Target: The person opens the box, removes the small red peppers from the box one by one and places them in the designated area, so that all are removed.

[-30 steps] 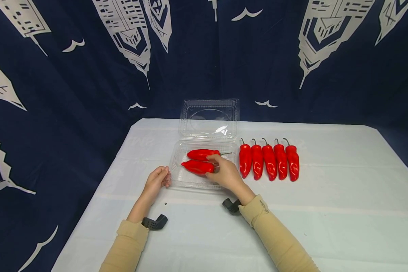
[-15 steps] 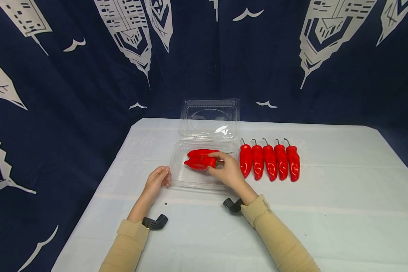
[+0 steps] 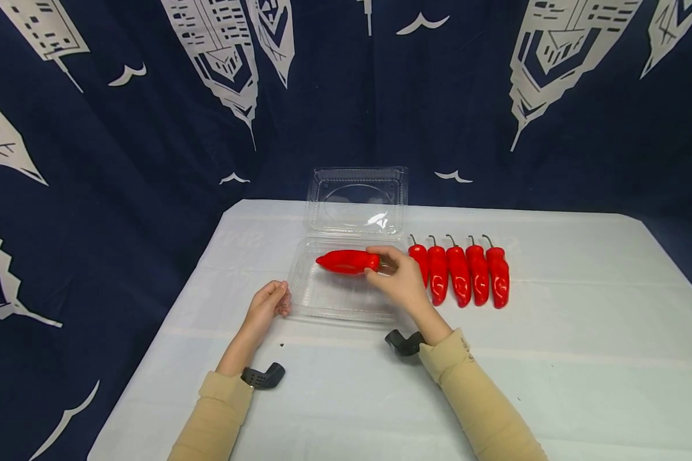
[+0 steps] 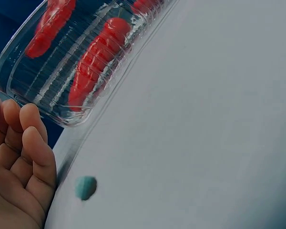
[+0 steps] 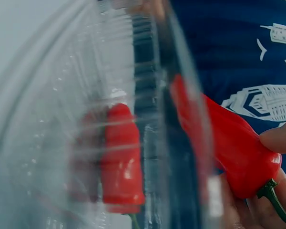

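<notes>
Holding a red pepper (image 3: 348, 262) level over the clear container (image 3: 331, 302).
Its tip points to 9 o'clock, above the container's 12 o'clock half; the right hand (image 3: 402, 275) grips the stem end from 3, thumb and fingers on opposite sides. Raised tip and stem should clear the thin walls and the pepper inside (image 4: 93, 67). At 8, the left hand (image 3: 270, 299) pinches the rim, a useful brace against sliding. The lid (image 3: 354, 200) stands open at 12; a row of five peppers (image 3: 458, 275) lies at 3.
</notes>
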`<state>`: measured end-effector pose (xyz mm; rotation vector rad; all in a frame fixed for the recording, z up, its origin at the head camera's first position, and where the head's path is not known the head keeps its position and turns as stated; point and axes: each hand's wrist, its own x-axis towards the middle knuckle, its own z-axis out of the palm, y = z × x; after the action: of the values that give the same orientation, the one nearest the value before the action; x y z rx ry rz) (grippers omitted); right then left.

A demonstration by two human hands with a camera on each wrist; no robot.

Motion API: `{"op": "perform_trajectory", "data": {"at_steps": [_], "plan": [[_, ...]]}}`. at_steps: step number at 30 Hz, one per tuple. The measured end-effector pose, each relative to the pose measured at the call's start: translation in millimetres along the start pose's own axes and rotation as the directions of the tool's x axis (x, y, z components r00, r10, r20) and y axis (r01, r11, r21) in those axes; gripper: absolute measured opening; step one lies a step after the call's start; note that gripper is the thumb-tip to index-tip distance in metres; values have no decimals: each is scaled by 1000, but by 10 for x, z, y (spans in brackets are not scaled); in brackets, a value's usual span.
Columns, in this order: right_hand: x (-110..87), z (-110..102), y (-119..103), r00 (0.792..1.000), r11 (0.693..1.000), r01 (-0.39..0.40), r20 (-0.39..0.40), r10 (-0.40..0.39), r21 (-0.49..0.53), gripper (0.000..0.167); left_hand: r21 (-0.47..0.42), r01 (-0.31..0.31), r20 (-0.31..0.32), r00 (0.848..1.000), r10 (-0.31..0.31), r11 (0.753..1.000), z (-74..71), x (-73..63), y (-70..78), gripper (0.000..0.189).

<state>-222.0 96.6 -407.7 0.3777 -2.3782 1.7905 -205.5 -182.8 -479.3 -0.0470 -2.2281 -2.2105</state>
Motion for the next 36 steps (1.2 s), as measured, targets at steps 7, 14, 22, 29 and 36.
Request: {"op": "perform_trajectory", "data": {"at_steps": [7,14,22,29,36], "plan": [[-75,-113,-300,999,999,36,-28,-35,22,31,1,-3,3,1000,3,1000,-4,0,-2,29],[-62,-229,-319,995,998,67,-70,-66,15,29,2,-2,3,1000,2,1000,0,0,-7,28],[-2,-378,-184,989,998,59,-133,-60,-12,32,10,-1,-2,1000,1,1000,5,-1,-3,26],[-6,-518,-245,986,1000,10,-167,-9,7,36,66,10,-6,1000,-9,998,4,-14,19,32],[-12,-628,-276,981,998,-36,-187,46,56,40,77,14,-1,1000,-14,997,3,-10,22,31]]}}
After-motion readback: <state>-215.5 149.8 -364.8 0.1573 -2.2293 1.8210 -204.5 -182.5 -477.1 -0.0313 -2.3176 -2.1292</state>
